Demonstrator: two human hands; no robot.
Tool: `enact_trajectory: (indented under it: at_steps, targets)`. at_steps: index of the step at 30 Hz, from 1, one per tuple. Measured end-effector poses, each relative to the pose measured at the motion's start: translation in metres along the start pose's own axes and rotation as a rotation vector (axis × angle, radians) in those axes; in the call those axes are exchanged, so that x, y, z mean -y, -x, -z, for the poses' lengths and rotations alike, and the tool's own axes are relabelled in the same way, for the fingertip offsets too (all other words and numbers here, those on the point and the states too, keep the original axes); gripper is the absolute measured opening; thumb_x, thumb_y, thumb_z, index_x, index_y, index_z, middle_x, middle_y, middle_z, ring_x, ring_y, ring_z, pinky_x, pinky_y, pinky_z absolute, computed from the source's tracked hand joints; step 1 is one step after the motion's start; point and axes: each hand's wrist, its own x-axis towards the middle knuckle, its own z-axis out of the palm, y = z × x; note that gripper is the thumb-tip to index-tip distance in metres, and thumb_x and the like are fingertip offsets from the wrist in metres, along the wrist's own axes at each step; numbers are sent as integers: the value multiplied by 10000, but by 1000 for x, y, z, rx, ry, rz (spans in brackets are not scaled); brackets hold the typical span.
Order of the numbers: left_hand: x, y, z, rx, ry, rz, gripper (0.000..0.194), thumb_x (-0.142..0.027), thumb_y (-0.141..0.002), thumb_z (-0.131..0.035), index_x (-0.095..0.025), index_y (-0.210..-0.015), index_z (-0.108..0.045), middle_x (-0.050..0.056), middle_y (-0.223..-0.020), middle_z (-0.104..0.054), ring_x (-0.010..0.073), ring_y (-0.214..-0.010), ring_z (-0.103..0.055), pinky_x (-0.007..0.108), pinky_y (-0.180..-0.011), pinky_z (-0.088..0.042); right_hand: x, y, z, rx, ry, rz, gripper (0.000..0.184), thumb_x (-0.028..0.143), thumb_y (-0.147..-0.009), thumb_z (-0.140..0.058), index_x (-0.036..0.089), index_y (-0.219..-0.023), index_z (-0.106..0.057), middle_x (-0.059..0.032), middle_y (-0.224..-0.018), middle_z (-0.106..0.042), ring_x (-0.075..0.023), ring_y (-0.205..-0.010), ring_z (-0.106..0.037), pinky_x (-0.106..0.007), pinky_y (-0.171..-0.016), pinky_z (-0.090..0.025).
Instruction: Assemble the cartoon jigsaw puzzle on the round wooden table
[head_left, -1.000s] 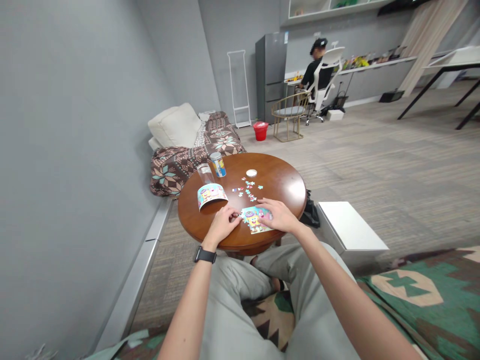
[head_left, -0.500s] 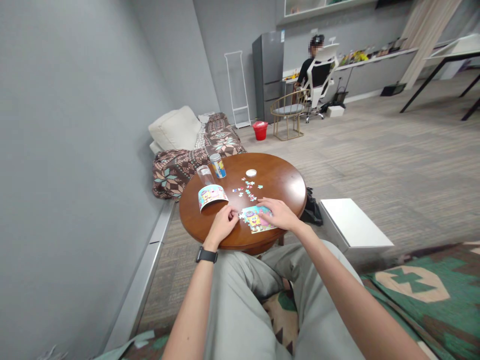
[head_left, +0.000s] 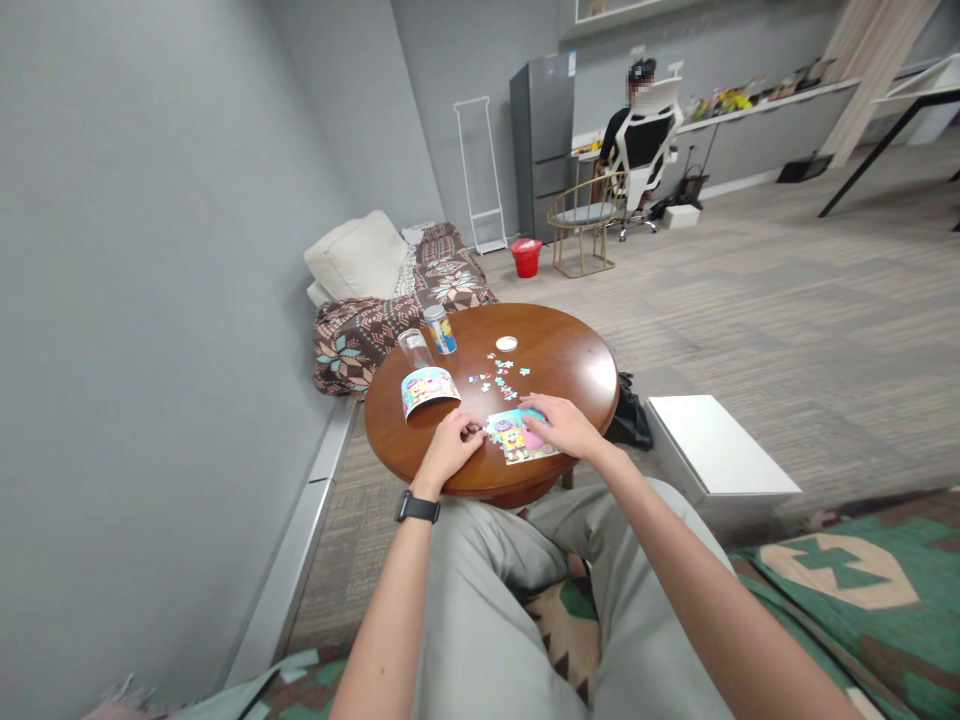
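A partly joined jigsaw puzzle [head_left: 511, 438] with a yellow cartoon figure lies flat near the front of the round wooden table [head_left: 397, 455]. My left hand [head_left: 452, 447] is at its left edge, thumb and fingers pinched on a small pale puzzle piece that is mostly hidden. Across the puzzle's upper right rests my right hand [head_left: 564, 425], fingers stretched out and holding nothing. Loose puzzle pieces [head_left: 504, 382] are scattered just beyond. To the left stands a curved picture sheet [head_left: 429, 390] printed with the same cartoon.
Behind the sheet are a clear plastic cylinder [head_left: 415, 349] and a printed can [head_left: 441, 332]. A round white lid [head_left: 507, 344] lies at the table's far side. A white box [head_left: 720, 442] stands on the floor at right. A person sits in an office chair [head_left: 651, 140] far back.
My left hand has edged right, closer to the puzzle's left edge. My right hand stays on the puzzle with little change. The view has shifted slightly.
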Motion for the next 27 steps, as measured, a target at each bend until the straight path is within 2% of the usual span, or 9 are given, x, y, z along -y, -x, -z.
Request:
enact_trajectory:
  at_steps: [6, 10, 13, 16, 20, 24, 27]
  targets:
    - [-1, 1, -1, 16, 22, 25, 122, -238, -855, -618, -181, -923, -702, 39, -912, -626, 163, -818, -599, 285, -785, -486, 3, 0, 2, 2, -25, -14, 357, 384, -978, -426, 213, -1177, -667, -94, -1291, -678, -270, -1283, -576, -463, -1106, -416]
    - [4, -4, 3, -60, 48, 169, 129, -235, -905, -536, -168, -937, -641, 33, -887, -656, 154, -804, -609, 284, -804, -488, 2, 0, 2, 3, -28, -28, 385, 377, -996, -372, 203, -1178, -663, -103, -1286, -679, -274, -1289, -571, -466, -1109, -410]
    - [5, -17, 9, 30, 6, 244, 129, -193, -903, -508, -162, -898, -633, 48, -867, -687, 164, -799, -636, 287, -797, -496, 2, 0, 2, 0, -31, -7, 379, 391, -1000, -368, 217, -1161, -664, -88, -1233, -702, -266, -1238, -606, -448, -1093, -427]
    - [1, -40, 14, 121, -169, 172, 143, -137, -874, -521, -150, -908, -659, 77, -884, -700, 189, -824, -650, 306, -816, -495, 2, 0, 2, -3, -29, -1, 369, 393, -997, -381, 215, -1154, -663, -90, -1211, -707, -266, -1208, -622, -445, -1079, -435]
    - [1, -76, 12, 140, -403, 12, 201, -107, -881, -513, -134, -954, -698, 121, -998, -683, 225, -944, -640, 334, -896, -483, 3, -1, 2, -2, -30, -9, 358, 386, -993, -390, 218, -1152, -664, -90, -1222, -703, -269, -1217, -614, -452, -1083, -426]
    - [12, -105, 6, 224, -460, -50, 179, -96, -849, -591, -141, -960, -723, 108, -999, -653, 219, -919, -643, 318, -904, -490, 4, -1, 2, -7, -41, -10, 333, 369, -981, -415, 224, -1131, -674, -84, -1222, -704, -266, -1211, -618, -441, -1078, -430]
    - [22, -114, 3, 235, -439, -42, 125, -118, -824, -657, -148, -928, -719, 93, -963, -640, 215, -887, -635, 330, -898, -496, 3, -1, 1, -13, -41, -13, 324, 363, -976, -425, 224, -1128, -675, -83, -1225, -703, -266, -1208, -620, -438, -1078, -430]
